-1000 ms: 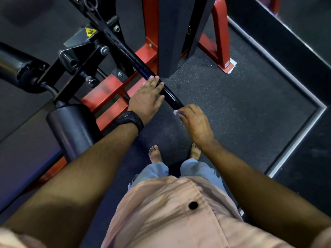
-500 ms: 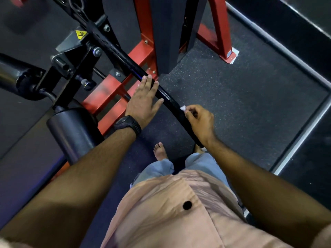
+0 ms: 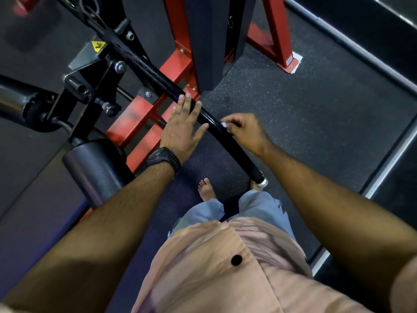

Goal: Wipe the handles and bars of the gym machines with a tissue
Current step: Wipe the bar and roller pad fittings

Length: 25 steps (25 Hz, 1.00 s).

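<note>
One small white wad of tissue sits pinched between the thumb and curled fingers of a person's right hand, pressed to the top of a long, glossy black curved metal bar about midway along its visible run. Just up the bar, the left hand lies flat, fingers straight and slightly spread, their tips reaching over the bar while the thumb touches its near side; a black wristwatch circles that wrist. The bar ends in a silver cap close to the person's legs. Beyond the hands, the bar joins a black bracket bearing a yellow triangular warning sticker, set on a red-painted steel machine frame. A black cylindrical roller pad stands to the left. Below, a bare foot rests on dark speckled rubber flooring, under pale blue trousers and a loose peach shirt.
</note>
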Tool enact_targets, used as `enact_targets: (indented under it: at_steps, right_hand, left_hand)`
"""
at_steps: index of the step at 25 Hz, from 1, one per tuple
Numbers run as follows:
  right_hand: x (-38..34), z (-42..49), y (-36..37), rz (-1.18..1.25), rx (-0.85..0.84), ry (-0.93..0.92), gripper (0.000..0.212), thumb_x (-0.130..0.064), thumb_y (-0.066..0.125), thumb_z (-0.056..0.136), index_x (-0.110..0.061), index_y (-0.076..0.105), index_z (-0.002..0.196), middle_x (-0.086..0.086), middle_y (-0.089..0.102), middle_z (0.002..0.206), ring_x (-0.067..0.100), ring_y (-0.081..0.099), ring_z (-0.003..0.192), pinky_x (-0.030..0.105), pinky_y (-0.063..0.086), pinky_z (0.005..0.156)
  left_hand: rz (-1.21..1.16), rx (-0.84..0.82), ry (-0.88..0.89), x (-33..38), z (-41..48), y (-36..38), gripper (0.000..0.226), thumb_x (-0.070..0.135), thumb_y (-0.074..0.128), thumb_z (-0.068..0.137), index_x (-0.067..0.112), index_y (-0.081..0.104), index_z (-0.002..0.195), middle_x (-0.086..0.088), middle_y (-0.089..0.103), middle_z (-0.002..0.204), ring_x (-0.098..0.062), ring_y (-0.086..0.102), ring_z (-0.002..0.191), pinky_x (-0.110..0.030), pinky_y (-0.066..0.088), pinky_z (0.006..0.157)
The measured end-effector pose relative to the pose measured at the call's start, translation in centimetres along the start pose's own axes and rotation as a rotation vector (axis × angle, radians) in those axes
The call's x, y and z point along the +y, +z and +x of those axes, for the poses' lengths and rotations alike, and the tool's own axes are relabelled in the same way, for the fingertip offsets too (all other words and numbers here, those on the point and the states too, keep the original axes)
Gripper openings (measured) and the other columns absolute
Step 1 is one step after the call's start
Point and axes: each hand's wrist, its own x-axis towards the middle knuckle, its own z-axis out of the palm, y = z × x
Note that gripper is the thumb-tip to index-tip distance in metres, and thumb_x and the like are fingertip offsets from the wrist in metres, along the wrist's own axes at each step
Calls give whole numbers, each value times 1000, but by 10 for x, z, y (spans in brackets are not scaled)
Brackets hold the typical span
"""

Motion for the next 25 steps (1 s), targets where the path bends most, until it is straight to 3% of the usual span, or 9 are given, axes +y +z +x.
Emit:
enact_targets:
  at_steps: [3, 7, 10, 12, 15, 18, 19, 21, 25]
  right_hand:
    - [24, -17, -3, -38, -33, 91, 11, -11, 64, 95, -13, 75, 96, 0, 74, 88, 12, 68, 81, 37, 58, 83]
    - [9, 0, 3, 27, -27, 80, 20, -3, 60, 95, -17, 74, 97, -1, 74, 89, 12, 69, 83, 36, 58, 84]
    - [31, -19, -2, 16, -69, 171, 18, -5, 62, 95, -17, 75, 91, 4, 75, 91, 19, 71, 87, 46, 57, 91]
    - [25, -18, -1, 104, -30, 174, 14, -3, 65, 93, -13, 75, 93, 4, 74, 89, 18, 70, 85, 41, 57, 90]
    - [-1, -13, 5, 50, 42, 42, 13, -6, 64, 94, -7, 74, 102, -3, 71, 87, 7, 65, 78, 22, 54, 79]
    - [15, -43, 9, -88, 136, 49, 14, -19, 65, 96, -11, 76, 98, -2, 74, 90, 12, 68, 83, 31, 56, 81]
    - [19, -51, 12, -90, 191, 58, 13, -21, 67, 94, -13, 76, 99, -3, 74, 92, 10, 69, 84, 27, 56, 81]
    - [20, -57, 24, -138, 315, -117, 11, -16, 67, 93, -14, 75, 101, -3, 73, 98, 7, 66, 86, 14, 51, 80]
    - [47, -73, 39, -365, 361, -494, 18, -3, 66, 92, -5, 71, 109, 9, 64, 102, 22, 59, 91, 11, 39, 85]
  left_hand:
    - [40, -43, 74, 2, -2, 2, 63, 47, 41, 102, 18, 25, 155, -9, 6, 165, -21, -3, 152, -29, -5, 118]
    - [34, -5, 72, 3, -5, 8, 62, 45, 44, 102, 16, 27, 154, -9, 8, 164, -22, -1, 152, -29, -5, 119]
    - [54, -28, 82, 1, -4, 8, 63, 45, 43, 102, 16, 25, 155, -10, 7, 164, -22, -1, 152, -29, -4, 120]
    - [69, -17, 92, 0, -5, 10, 61, 45, 43, 102, 15, 28, 154, -12, 10, 164, -24, 2, 152, -31, -1, 120]
    - [98, -10, 161, -1, -5, 9, 56, 41, 45, 102, 13, 36, 150, -15, 19, 161, -28, 9, 151, -35, 4, 121]
    - [97, -37, 197, -1, -6, 5, 54, 40, 44, 103, 13, 37, 150, -14, 23, 160, -26, 10, 151, -34, 2, 120]
    - [88, -40, 195, -2, -7, 5, 54, 39, 43, 103, 13, 37, 150, -14, 22, 161, -25, 9, 151, -33, 1, 120]
    - [94, -46, 194, -1, -6, 7, 55, 40, 42, 104, 13, 34, 151, -13, 20, 161, -25, 7, 151, -31, -1, 120]
    - [127, -69, 208, 1, -4, 0, 55, 39, 39, 105, 13, 32, 152, -12, 19, 162, -23, 6, 152, -29, -4, 118]
